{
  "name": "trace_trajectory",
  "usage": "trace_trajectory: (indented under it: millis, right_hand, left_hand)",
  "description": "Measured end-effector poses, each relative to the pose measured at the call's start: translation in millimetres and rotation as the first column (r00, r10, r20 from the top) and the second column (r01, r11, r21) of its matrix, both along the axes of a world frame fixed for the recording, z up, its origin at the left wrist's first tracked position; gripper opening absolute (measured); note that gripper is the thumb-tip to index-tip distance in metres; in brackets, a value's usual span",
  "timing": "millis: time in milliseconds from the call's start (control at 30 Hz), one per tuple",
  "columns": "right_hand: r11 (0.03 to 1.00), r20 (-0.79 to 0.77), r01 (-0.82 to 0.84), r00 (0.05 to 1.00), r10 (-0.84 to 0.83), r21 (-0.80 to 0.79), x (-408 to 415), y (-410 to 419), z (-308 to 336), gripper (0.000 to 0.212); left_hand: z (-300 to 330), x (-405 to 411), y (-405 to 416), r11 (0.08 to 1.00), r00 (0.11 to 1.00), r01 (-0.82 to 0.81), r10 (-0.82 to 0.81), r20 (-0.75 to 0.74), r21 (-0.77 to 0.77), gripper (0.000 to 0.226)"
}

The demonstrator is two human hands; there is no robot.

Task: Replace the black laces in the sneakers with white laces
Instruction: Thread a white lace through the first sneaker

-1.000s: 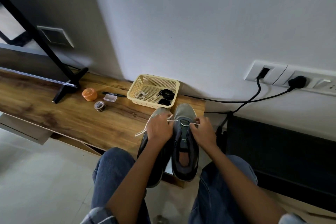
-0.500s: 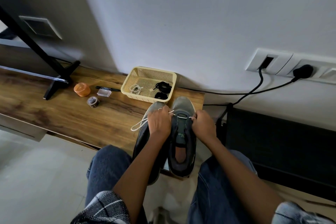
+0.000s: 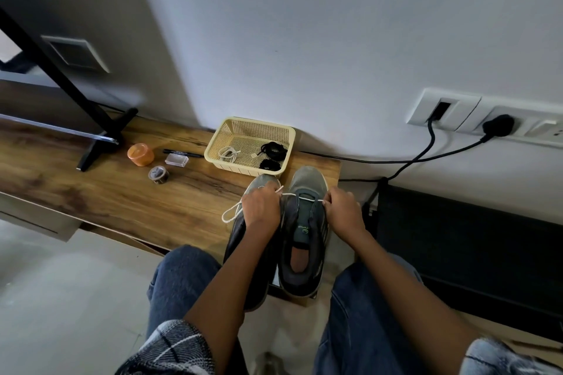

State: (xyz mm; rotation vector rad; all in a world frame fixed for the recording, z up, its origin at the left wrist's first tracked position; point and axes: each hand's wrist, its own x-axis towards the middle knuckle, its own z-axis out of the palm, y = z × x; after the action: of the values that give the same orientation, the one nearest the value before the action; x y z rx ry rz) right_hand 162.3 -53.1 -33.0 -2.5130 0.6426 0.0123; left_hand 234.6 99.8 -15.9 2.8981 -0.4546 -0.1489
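Two sneakers (image 3: 304,228) stand side by side on the bench (image 3: 128,192). Right sneaker carries one white lace (image 3: 306,198) across its bottom eyelets only. Left hand (image 3: 261,207) and right hand (image 3: 344,210) each pinch a lace end, pulling outward. Beyond the grip, the basket (image 3: 243,128) holds two black lace bundles (image 3: 272,151) and one spare white lace (image 3: 229,154). Judgement: early; one pair of eyelets threaded, left sneaker untouched.

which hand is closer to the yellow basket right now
Left. The left hand sits just below the yellow basket's near edge, pinching the white lace; the right hand is further out to the right, holding the lace's other end.
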Motion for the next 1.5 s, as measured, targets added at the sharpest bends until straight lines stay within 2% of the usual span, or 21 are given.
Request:
trace_trajectory:
  millis: [133, 300, 400, 500, 600, 767, 867, 1033, 1133, 1333, 1500]
  right_hand:
    - [0.999, -0.067, 0.031, 0.997, -0.029, 0.04, -4, -9, 11, 0.008]
    - [0.98, -0.143, 0.064, 0.989, -0.037, 0.191, -3, -30, 42, 0.028]
    - [0.977, -0.111, 0.05, 0.993, -0.027, 0.208, -8, -41, 81, 0.012]
    - [0.96, 0.001, 0.039, 0.999, -0.041, 0.279, -18, -45, 122, 0.01]
    - [0.937, 0.094, 0.032, 0.993, -0.069, 0.349, -26, -44, 162, 0.006]
    - [0.93, 0.214, -0.008, 0.974, -0.076, 0.366, -37, -33, 217, 0.003]
    - [0.94, 0.255, -0.013, 0.964, -0.079, 0.342, -42, -27, 239, 0.004]
    - [0.964, 0.335, -0.001, 0.938, -0.091, 0.265, -50, -19, 264, 0.008]
    - [0.973, 0.39, 0.009, 0.915, -0.101, 0.23, -52, -16, 276, 0.009]
    - [0.986, 0.526, -0.003, 0.846, -0.086, 0.167, -52, -9, 297, 0.007]
    - [0.984, 0.591, -0.056, 0.805, -0.054, 0.167, -49, -3, 305, 0.006]
  left_hand:
    - [9, 3, 17, 0.999, 1.0, -0.021, 0.021, 0.001, 0.027, 0.024]
    - [36, 9, 33, 0.995, 0.996, -0.088, 0.089, 0.03, -0.043, 0.028]
    - [63, 15, 40, 0.98, 0.989, -0.113, 0.128, 0.08, -0.166, 0.026]
    - [91, 20, 43, 0.927, 0.985, -0.123, 0.157, 0.069, -0.355, 0.024]
    - [120, 24, 39, 0.833, 0.991, -0.093, 0.132, 0.032, -0.546, 0.022]
    - [176, 11, 24, 0.546, 1.0, -0.003, 0.018, 0.009, -0.838, 0.022]
    - [202, 0, 14, 0.417, 0.998, 0.025, -0.061, 0.0, -0.909, 0.023]
    - [235, -16, -1, 0.296, 0.983, 0.084, -0.178, 0.031, -0.951, 0.024]
    - [245, -23, -10, 0.298, 0.972, 0.131, -0.228, 0.063, -0.945, 0.023]
    - [249, -35, -30, 0.374, 0.952, 0.195, -0.296, 0.083, -0.907, 0.022]
    - [248, -40, -39, 0.354, 0.937, 0.199, -0.341, 0.072, -0.914, 0.022]
